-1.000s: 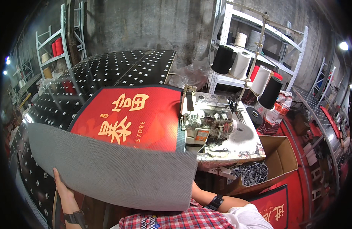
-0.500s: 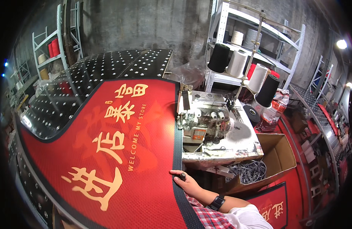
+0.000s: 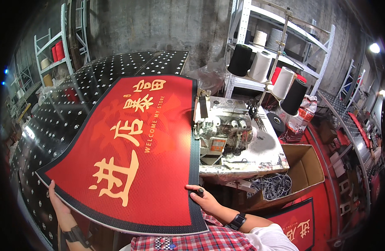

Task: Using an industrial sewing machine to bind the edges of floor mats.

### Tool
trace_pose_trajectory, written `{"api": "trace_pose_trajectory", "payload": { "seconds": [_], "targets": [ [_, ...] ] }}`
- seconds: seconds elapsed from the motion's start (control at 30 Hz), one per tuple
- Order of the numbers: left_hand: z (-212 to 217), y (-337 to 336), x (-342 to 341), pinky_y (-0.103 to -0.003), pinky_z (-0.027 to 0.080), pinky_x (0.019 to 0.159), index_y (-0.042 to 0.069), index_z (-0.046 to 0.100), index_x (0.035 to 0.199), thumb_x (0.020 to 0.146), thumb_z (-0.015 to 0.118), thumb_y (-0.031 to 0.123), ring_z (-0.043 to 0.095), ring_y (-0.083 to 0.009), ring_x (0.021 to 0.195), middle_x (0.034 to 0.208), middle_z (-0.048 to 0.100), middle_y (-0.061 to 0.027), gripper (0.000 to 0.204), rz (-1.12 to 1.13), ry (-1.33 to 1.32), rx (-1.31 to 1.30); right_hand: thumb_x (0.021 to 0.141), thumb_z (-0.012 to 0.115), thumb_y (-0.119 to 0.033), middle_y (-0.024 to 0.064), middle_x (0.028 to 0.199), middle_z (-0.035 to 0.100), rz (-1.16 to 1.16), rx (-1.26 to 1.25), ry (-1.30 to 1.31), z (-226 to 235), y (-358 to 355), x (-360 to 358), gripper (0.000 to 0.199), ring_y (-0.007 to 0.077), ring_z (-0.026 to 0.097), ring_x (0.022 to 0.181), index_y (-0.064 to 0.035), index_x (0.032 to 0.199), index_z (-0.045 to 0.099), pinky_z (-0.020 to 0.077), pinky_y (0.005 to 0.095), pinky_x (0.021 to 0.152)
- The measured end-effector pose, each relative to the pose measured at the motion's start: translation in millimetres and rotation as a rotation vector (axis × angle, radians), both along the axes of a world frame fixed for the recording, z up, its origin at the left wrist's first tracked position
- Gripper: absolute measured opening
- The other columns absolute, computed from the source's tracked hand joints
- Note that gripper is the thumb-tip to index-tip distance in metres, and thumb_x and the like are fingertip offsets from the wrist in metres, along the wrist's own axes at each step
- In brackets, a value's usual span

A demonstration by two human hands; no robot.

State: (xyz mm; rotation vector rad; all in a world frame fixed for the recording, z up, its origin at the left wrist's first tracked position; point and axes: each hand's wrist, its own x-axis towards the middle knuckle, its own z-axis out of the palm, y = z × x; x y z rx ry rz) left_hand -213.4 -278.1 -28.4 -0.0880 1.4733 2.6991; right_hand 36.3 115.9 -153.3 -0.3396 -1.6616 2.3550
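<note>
A red doormat (image 3: 167, 175) with a black border and cream lettering lies across the bed of studs, its right edge along the sewing machine (image 3: 226, 121). At its near-left corner my left hand (image 3: 59, 205) is closed on the rim, some fingers hidden beneath. My right hand (image 3: 207, 202) grips the right border close to my body, just short of the machine table. A small dark cylinder (image 3: 200, 192) sticks up from this hand; its kind cannot be made out. The machine's needle area is partly hidden by its own body.
Thread cones (image 3: 259, 67) stand above the machine on a stand before a white metal shelf (image 3: 280, 19). A cardboard box (image 3: 309, 167) holding grey trimmings sits right of the table. Another red mat (image 3: 280, 217) lies low at right. The studded table (image 3: 46, 129) extends left.
My left hand has come into view, holding the mat's near-left corner. The mat's left side, bent up before, now lies flatter and swung toward the right. My right hand stays almost in place.
</note>
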Motion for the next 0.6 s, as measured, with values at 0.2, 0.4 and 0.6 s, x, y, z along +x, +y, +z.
{"api": "trace_pose_trajectory", "payload": {
  "seconds": [0.2,0.4,0.6],
  "targets": [
    [-30.3,17.8,-42.8,-0.036,0.04,0.086,0.002,0.046,0.11,0.075,0.054,0.028,0.051,-0.0245,0.099,0.109,0.052,-0.0113,0.044,-0.126,-0.075,0.021,0.086,0.047,-0.009,0.0032,0.106,0.051,0.019,0.013,-0.041,0.4,-2.2,0.6,0.023,0.0096,0.045,0.097,-0.0038,0.108,0.05,0.0355,0.0242,0.086],
    [-30.7,52.5,-69.8,-0.037,0.039,0.086,0.001,0.044,0.111,0.077,0.052,0.025,0.051,-0.0257,0.098,0.109,0.052,-0.0127,0.042,-0.106,-0.105,-0.039,0.086,0.047,-0.01,0.0015,0.098,0.052,0.012,0.014,-0.064,-1.0,-2.0,-1.3,0.019,0.0085,0.047,0.091,-0.0041,0.103,0.052,0.0374,0.0226,0.081],
    [-42.4,79.1,-109.2,-0.033,0.038,0.086,0.0,0.047,0.108,0.079,0.051,0.02,0.05,-0.0231,0.098,0.108,0.052,-0.0117,0.035,-0.114,-0.049,-0.188,0.087,0.047,-0.017,-0.0036,0.072,0.048,-0.117,-0.047,-0.162,10.0,0.4,-1.2,0.016,0.0036,0.038,0.057,-0.0038,0.093,0.053,0.0333,0.0177,0.051]
  ]
}}
